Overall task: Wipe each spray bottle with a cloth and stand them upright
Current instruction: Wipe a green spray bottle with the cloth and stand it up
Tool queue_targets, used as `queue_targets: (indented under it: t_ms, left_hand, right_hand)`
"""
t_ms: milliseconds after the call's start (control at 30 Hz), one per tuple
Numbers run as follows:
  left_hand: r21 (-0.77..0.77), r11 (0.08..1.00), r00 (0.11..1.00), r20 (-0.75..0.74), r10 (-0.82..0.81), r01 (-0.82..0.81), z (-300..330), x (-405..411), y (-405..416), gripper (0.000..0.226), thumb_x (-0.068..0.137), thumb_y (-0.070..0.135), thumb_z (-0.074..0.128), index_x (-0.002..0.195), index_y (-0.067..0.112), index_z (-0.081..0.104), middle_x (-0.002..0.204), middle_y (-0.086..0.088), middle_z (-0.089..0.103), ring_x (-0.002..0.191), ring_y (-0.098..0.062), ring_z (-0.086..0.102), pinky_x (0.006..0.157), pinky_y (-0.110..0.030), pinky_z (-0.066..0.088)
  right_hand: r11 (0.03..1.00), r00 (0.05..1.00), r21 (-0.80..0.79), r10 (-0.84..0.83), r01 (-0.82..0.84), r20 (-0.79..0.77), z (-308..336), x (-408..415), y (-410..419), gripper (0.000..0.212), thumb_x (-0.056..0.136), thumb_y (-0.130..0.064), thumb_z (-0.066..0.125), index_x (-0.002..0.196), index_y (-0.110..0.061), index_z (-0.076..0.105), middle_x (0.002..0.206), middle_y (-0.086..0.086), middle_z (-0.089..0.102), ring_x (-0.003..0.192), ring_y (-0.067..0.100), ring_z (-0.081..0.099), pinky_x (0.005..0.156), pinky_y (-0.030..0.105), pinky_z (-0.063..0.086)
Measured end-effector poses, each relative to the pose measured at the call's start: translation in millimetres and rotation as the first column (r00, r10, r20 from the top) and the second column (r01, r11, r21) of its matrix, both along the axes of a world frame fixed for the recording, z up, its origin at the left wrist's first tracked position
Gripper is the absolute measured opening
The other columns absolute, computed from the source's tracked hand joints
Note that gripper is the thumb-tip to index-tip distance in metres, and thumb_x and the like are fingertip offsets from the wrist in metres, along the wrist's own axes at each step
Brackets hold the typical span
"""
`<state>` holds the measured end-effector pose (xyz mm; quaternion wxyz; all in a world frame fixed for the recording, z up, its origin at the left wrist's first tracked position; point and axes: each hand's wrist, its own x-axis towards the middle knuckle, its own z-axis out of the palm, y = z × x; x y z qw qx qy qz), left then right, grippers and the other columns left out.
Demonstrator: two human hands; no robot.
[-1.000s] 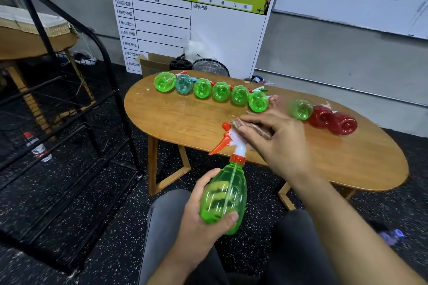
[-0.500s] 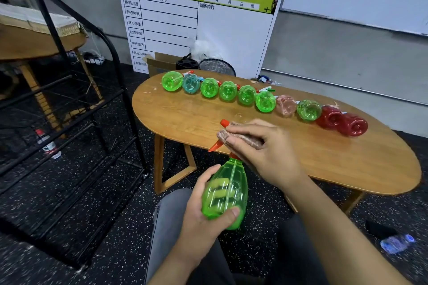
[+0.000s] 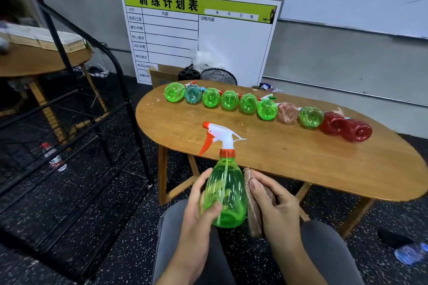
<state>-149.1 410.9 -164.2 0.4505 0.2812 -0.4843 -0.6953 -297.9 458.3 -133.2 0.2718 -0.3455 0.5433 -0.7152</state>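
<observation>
Table (image 3: 289, 159): wood-grain oval top on slanted legs, smooth and hard; you are sitting at its near edge, so a bottle set too close to that rim is risking a fall to the speckled floor.
Row of bottles (image 3: 266, 109): ten translucent plastic bottles are lying on their sides along the far part of the table, bases toward you, mostly green, with one teal, one pale pink and two red; round bodies are likely rolling if you are nudging one while reaching in, and a push could be travelling down the row since neighbours are touching or nearly so.
Green spray bottle (image 3: 225, 194): you are holding it upright over your lap, in front of the table edge; thin glossy pear-shaped plastic, probably slippery and light; the orange-and-white trigger head is making it top-heavy, so it may be tipping when stood up carelessly.
Left hand (image 3: 199, 210): fingers and thumb are wrapping round the lower body; the hold is looking light, so a firm wipe could be twisting the bottle loose.
Right hand (image 3: 275, 203): fingers are pressing the cloth against the bottle's right side.
Cloth (image 3: 253, 206): soft, brownish, folded and hanging; a loose end could be snagging the trigger.
</observation>
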Motion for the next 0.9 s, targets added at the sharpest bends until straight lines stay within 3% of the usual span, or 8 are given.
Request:
queue_targets:
  t_ms: [133, 300, 400, 467, 667, 767, 900]
  left_hand:
    - [-0.085, 0.996, 0.999, 0.046, -0.020, 0.023, 4.3, -2.3, 2.2, 0.088, 0.079, 0.032, 0.087, 0.155, 0.030, 0.043, 0.144, -0.004, 0.066, 0.135, -0.024, 0.062, 0.112, -0.043, 0.050]
    - [-0.063, 0.998, 1.000, 0.016, 0.026, -0.025, 3.9, -3.6, 2.6, 0.077, 0.084, 0.034, 0.083, 0.151, 0.034, 0.047, 0.138, 0.001, 0.070, 0.128, -0.021, 0.067, 0.101, -0.029, 0.055]
    - [-0.045, 0.998, 0.999, 0.012, 0.041, -0.040, 3.4, -3.1, 1.4, 0.056, 0.090, 0.034, 0.069, 0.144, 0.039, 0.054, 0.135, -0.002, 0.071, 0.125, -0.024, 0.068, 0.095, -0.036, 0.057]
    - [-0.045, 0.998, 0.999, 0.018, 0.045, -0.044, 4.0, -2.7, 0.8, 0.048, 0.093, 0.034, 0.064, 0.140, 0.042, 0.058, 0.136, -0.004, 0.070, 0.126, -0.026, 0.067, 0.101, -0.042, 0.053]
    - [-0.038, 0.997, 0.997, 0.035, 0.063, -0.062, 3.2, -0.7, -0.6, 0.046, 0.099, 0.042, 0.057, 0.144, 0.039, 0.054, 0.133, -0.010, 0.071, 0.124, -0.033, 0.068, 0.109, -0.061, 0.049]
    - [-0.032, 0.996, 0.995, 0.050, 0.089, -0.088, 4.1, 0.1, -0.9, 0.032, 0.108, 0.043, 0.052, 0.139, 0.045, 0.056, 0.129, -0.007, 0.073, 0.123, -0.031, 0.069, 0.111, -0.063, 0.047]
    - [-0.028, 0.995, 0.993, 0.066, 0.100, -0.098, 3.0, 0.2, -2.3, 0.030, 0.108, 0.046, 0.050, 0.137, 0.044, 0.058, 0.131, -0.005, 0.073, 0.123, -0.028, 0.069, 0.111, -0.061, 0.047]
  right_hand:
    - [1.000, 1.000, -0.006, 0.021, -0.020, 0.019, -6.9, 2.3, 1.4, 0.026, 0.087, -0.009, 0.071, 0.112, -0.006, 0.078, 0.109, 0.006, 0.080, 0.104, 0.020, 0.076, 0.088, 0.027, 0.060]
    - [1.000, 0.995, 0.000, 0.011, -0.011, 0.102, -8.1, 1.4, 3.9, 0.022, 0.090, -0.004, 0.068, 0.110, -0.008, 0.078, 0.106, 0.007, 0.080, 0.102, 0.021, 0.076, 0.087, 0.030, 0.062]
    - [1.000, 0.993, 0.013, 0.005, -0.006, 0.121, -9.4, -0.3, 3.6, 0.024, 0.088, -0.009, 0.070, 0.111, -0.008, 0.078, 0.106, 0.007, 0.080, 0.103, 0.024, 0.076, 0.092, 0.037, 0.061]
    - [1.000, 0.991, 0.021, 0.005, -0.007, 0.135, -9.3, -0.2, 3.4, 0.025, 0.088, -0.009, 0.069, 0.112, -0.007, 0.078, 0.107, 0.008, 0.080, 0.103, 0.025, 0.076, 0.093, 0.037, 0.061]
    - [1.000, 0.990, 0.018, 0.018, -0.021, 0.139, -7.4, 0.2, 3.7, 0.029, 0.085, -0.016, 0.071, 0.111, -0.008, 0.078, 0.107, 0.006, 0.080, 0.104, 0.021, 0.076, 0.091, 0.031, 0.061]
    - [0.998, 0.988, 0.024, 0.049, -0.053, 0.149, -7.6, 1.3, 4.6, 0.029, 0.087, -0.015, 0.070, 0.114, -0.008, 0.078, 0.110, 0.007, 0.079, 0.108, 0.024, 0.075, 0.096, 0.037, 0.059]
    - [0.998, 0.984, -0.001, 0.063, -0.063, 0.166, -5.9, 2.8, 3.7, 0.028, 0.086, -0.013, 0.069, 0.111, -0.008, 0.078, 0.110, 0.009, 0.079, 0.107, 0.024, 0.075, 0.093, 0.032, 0.060]
